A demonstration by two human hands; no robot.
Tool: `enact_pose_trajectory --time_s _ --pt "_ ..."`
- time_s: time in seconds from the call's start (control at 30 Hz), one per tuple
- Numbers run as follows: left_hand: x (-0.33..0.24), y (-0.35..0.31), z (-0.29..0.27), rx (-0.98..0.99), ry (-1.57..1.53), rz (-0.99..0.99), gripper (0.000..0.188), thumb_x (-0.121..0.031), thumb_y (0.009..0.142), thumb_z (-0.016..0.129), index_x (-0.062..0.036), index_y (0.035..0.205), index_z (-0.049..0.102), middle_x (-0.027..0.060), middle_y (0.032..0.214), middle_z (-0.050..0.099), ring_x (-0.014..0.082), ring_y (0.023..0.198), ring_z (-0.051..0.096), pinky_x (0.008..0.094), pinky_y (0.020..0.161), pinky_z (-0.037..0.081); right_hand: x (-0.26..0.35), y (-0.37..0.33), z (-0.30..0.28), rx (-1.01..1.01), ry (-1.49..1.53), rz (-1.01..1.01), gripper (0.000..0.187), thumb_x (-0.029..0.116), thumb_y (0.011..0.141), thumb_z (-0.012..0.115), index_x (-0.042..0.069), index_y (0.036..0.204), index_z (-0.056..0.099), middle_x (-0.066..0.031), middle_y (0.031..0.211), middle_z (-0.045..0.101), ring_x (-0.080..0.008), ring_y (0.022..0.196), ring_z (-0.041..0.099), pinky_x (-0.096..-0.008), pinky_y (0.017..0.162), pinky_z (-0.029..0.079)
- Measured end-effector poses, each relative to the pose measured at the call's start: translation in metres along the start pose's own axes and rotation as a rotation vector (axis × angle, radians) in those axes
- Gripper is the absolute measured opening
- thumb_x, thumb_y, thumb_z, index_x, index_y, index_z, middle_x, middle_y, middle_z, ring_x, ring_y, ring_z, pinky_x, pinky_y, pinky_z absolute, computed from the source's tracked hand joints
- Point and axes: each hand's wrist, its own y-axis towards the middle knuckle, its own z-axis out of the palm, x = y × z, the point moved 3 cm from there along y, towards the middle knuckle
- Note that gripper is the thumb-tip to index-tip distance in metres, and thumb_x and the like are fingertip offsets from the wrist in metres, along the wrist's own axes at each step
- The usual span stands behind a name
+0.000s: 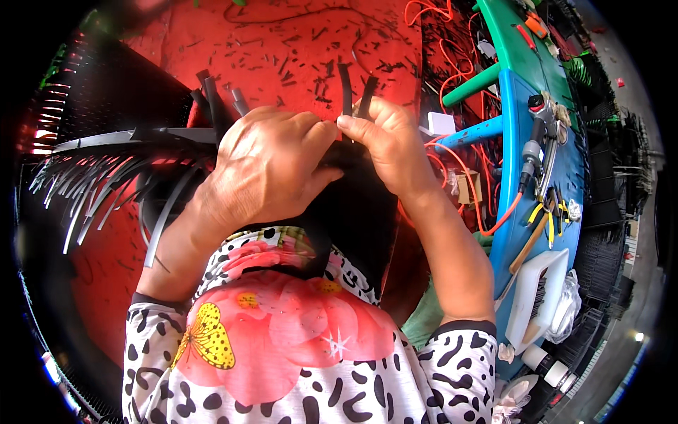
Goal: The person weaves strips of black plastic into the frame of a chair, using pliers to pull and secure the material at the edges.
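Between thumb and curled fingers, my right hand (390,145) pinches flat black strips (345,88), whose loose ends stick up past the fingertips. My left hand (272,162) is beside it, back upward, its fingers curled down and its thumb pointing toward the right hand. What the left fingers grip is hidden under the hand. More dark strip ends (213,99) rise just beyond the left knuckles. To the left, a curved grey-black band (106,140) carries a fringe of hanging strips (106,185). A dark mass lies below both hands, its shape unclear.
Black offcuts litter the red floor covering (282,42). A blue stool (519,106) at right bears a power tool with an orange hose (533,152), yellow-handled pliers (551,219), a hammer-like wooden handle (530,244) and a white tray (526,297). Dark woven panels (106,85) stand at left.
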Motion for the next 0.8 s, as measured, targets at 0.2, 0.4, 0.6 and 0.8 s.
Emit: enact_pose_trajectory --time_s 0.2,0.4,0.6,0.8 --pt "0.012 0.01 -0.002 0.031 -0.168 -0.005 0.046 -0.012 0.065 0.073 -0.0009 0.106 0.055 0.0154 0.086 0.062 0.0346 0.077 0.061 0.0394 0.07 0.049 0.007 0.011 -0.004 -0.073 -0.059 -0.037 0.02 0.018 0.083 0.06 0.0 0.074 0.061 0.0007 0.062 0.056 -0.0051 0.056 0.046 -0.0242 0.05 0.038" --pt "0.015 0.016 0.001 0.008 -0.109 0.151 0.036 -0.002 0.073 0.063 -0.0063 0.108 0.062 0.0122 0.084 0.061 0.0321 0.073 0.061 0.0387 0.063 0.049 0.0 0.023 -0.008 -0.084 0.11 0.07 0.015 0.017 0.083 0.06 0.004 0.075 0.06 0.0021 0.06 0.051 -0.0046 0.051 0.04 -0.0223 0.046 0.033" --pt "0.02 0.03 0.002 0.122 -0.153 0.133 0.042 -0.002 0.076 0.062 -0.0086 0.118 0.06 0.013 0.083 0.059 0.0304 0.072 0.06 0.0368 0.062 0.049 0.002 0.029 -0.015 0.015 0.15 0.156 0.016 0.015 0.084 0.057 0.006 0.071 0.053 0.0024 0.058 0.047 -0.0056 0.048 0.041 -0.0216 0.043 0.033" --pt "0.025 0.04 0.001 0.145 -0.104 0.079 0.039 -0.011 0.079 0.063 -0.0096 0.118 0.06 0.0128 0.086 0.059 0.032 0.075 0.059 0.0367 0.066 0.048 -0.004 0.042 -0.018 -0.013 0.26 0.157 0.013 0.013 0.083 0.055 0.005 0.073 0.054 0.0007 0.059 0.05 -0.0064 0.047 0.043 -0.0209 0.043 0.035"
